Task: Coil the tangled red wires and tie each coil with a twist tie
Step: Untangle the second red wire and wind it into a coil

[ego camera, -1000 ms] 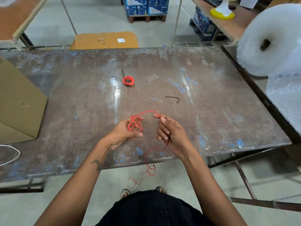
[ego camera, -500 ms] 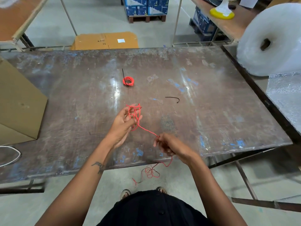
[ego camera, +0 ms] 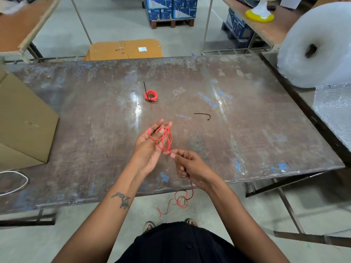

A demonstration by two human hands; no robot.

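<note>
Here, a red wire (ego camera: 164, 136) is being wound into loops around the left hand (ego camera: 150, 149), which is held palm-up with its fingers fairly straight, pointing away from the person; the loops are draped over those fingers and caught under the thumb. The long axis of the loop bundle runs along the fingers, from their tips back toward the palm. Just beside the heel of that bundle, the right hand (ego camera: 190, 166) is closed on the wire, with the strand pinched between thumb and forefinger. From the right hand the unwound tail (ego camera: 180, 201) is dropped past the near edge of the counter (ego camera: 247, 130) and is left hanging in a small tangle below both hands, nearer the right one.

The coming turn is judged to hinge on this: the free wire lies below and behind the right hand, so slack must be fed up through the right hand and carried over the left fingertips, along the loops' long axis.

Beyond the left fingertips, a finished coil (ego camera: 151, 95) with a black tie is seen on the counter. A spare tie (ego camera: 203, 116) lies beyond the right hand, within closer reach of it than of the left.
</note>
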